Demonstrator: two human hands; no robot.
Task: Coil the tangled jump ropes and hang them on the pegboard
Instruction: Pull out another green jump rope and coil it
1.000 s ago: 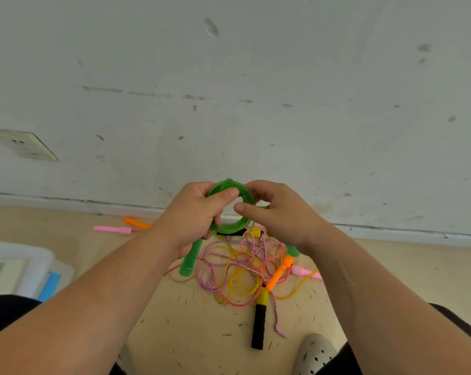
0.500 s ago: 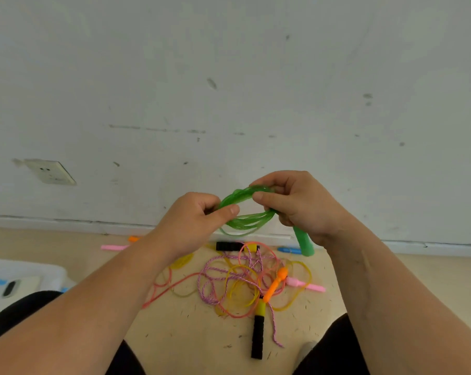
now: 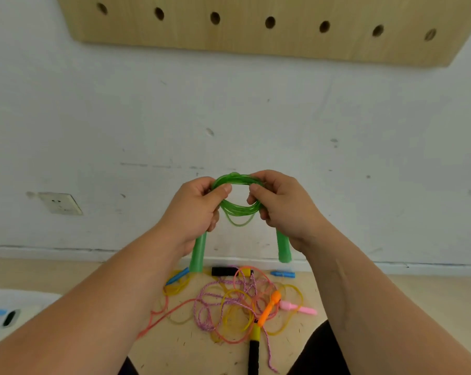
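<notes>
Now the left hand [image 3: 193, 209] and right hand [image 3: 280, 204] pinch the green rope [image 3: 238, 209] coil. If either lets go, its loops could fall apart.

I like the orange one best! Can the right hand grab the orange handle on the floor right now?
Probably not yet. The right hand is busy gripping the green rope coil. The orange handle lies uncovered on the tangle, so once free, likely yes.

Green rope [image 3: 237, 208], tan pegboard [image 3: 256, 41], white wall [image 3: 256, 117].
</notes>
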